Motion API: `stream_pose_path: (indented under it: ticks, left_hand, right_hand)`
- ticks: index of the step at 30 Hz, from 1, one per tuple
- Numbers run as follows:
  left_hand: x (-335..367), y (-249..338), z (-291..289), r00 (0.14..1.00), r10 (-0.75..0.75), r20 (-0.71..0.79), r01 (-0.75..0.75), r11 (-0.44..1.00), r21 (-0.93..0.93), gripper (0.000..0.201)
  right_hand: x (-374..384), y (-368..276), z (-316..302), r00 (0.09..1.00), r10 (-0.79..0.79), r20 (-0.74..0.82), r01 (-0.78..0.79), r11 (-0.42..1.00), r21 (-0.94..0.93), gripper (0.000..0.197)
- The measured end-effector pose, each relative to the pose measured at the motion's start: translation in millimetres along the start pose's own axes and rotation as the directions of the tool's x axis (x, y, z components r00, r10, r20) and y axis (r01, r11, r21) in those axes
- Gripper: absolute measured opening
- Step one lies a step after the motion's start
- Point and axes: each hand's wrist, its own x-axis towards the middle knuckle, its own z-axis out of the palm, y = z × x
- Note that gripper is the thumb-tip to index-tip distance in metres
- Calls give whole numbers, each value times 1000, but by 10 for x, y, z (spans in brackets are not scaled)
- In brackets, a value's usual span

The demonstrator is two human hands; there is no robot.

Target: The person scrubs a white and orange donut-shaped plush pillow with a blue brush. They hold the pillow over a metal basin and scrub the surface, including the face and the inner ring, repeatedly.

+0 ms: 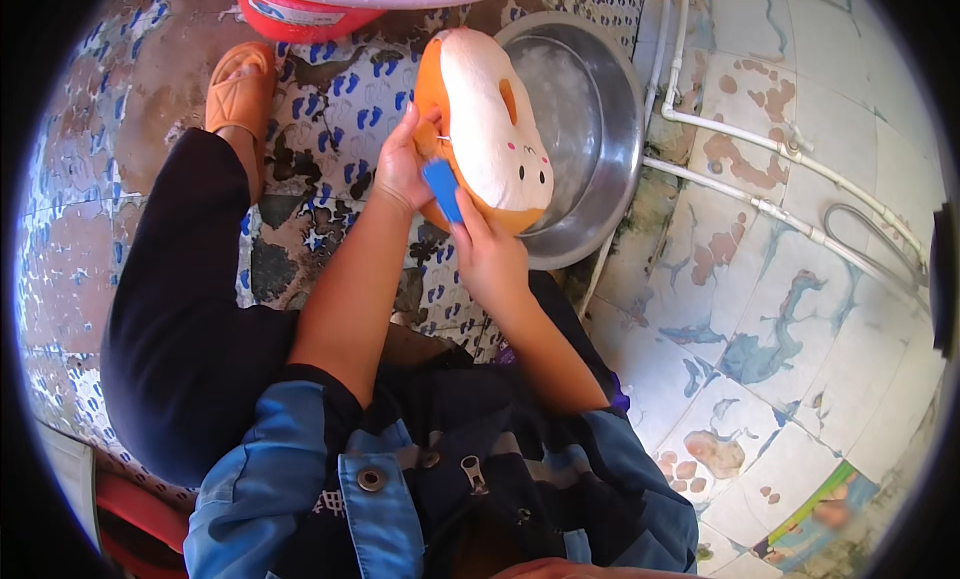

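Observation:
A plush cushion [495, 129], ring-shaped with a white front and an orange back, leans upright against the near left rim of a steel basin [625, 129]. It has a small hole and a simple stitched face. My left hand [402, 164] grips its orange side, with the thumb up and the other fingers partly hidden behind the fabric. In my right hand [488, 251] is a small brush with a blue handle [442, 191]. Its pale bristle end meets the orange side, close to my left fingers and a small white tag [443, 138].
Whitish, watery liquid [560, 109] lies in the basin. A red and pale pink tub [310, 14] stands at the far edge. White pipes [740, 184] run along the tiled wall on the right. My foot in an orange slipper [240, 94] rests on the worn, footprint-patterned floor.

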Motion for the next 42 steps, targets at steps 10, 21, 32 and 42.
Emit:
stream_pose_path:
  ticks: [10,21,32,42]
  left_hand:
    - [24,147,134,929,87,-359,158,785,599,46]
    - [67,-23,-326,896,312,-315,-23,742,670,27]
    - [85,77,-568,914,334,-232,-65,683,728,29]
    - [-20,-73,-243,958,240,-156,-110,811,575,29]
  right_hand:
    - [306,175,270,947,24,-322,55,970,237,45]
    - [-509,697,203,971,98,-220,-61,984,168,49]
    - [952,136,100,991,67,114,-73,996,46,37]
    - [1602,206,310,994,40,-102,-38,999,20,35]
